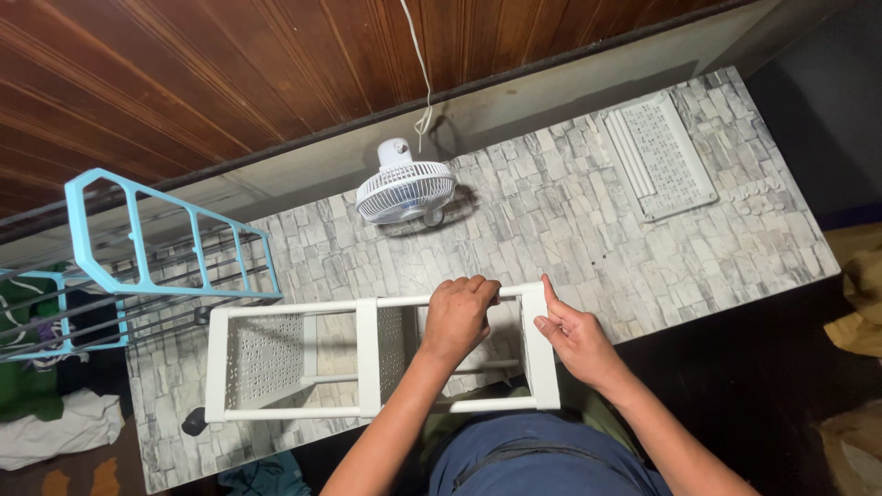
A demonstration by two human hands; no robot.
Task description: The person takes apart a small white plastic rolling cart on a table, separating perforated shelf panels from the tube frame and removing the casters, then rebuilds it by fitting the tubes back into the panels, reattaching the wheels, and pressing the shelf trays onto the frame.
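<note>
The left hand (pixel 457 315) curled knuckles-up, fingers closed tight in a grip, bare forearm running back toward the body. The right hand (pixel 571 332) sat just beside it, index finger extended straight, the other fingers loosely bent, wrist angled inward.

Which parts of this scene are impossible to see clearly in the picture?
- Head view: palm and fingertips of the left hand, curled over the white rack rail.
- Head view: the rack's near corner, hidden by the left forearm.
- Head view: the blue rack, cut off by the left edge.
- Head view: the fan cord's upper end, cut off by the top edge.
</note>
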